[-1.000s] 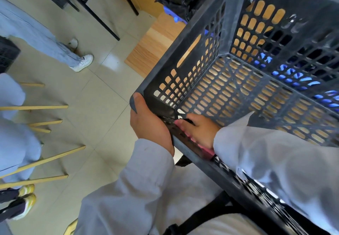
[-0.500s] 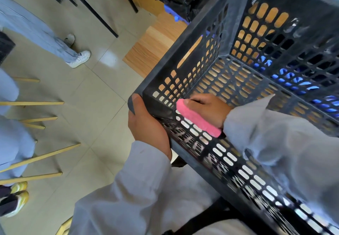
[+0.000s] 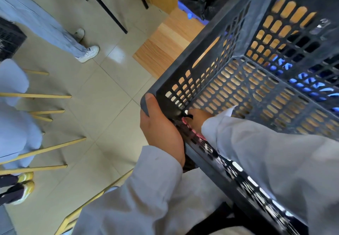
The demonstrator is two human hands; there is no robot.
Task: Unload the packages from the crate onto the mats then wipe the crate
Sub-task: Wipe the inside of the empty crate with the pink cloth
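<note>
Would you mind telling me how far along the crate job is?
Unloading looks done: no packages show in the crate. Wiping is in hand: the left hand grips the near corner while the right hand presses a pink cloth against the near wall inside. The other walls and floor may still need wiping.

Bright, even daylight fills the scene, and a soft white glare patch sits on the glossy floor tiles (image 3: pixel 117 58) near the wooden platform. Light passes through the crate (image 3: pixel 256 88) holes, so its floor glows orange and blue. Shadows are faint and diffuse under the chair legs. The crate's near wall (image 3: pixel 253 185) is smeared with motion blur, its holes streaked white. The wide lens bends straight lines toward the frame edges, and the far corners look soft.
</note>
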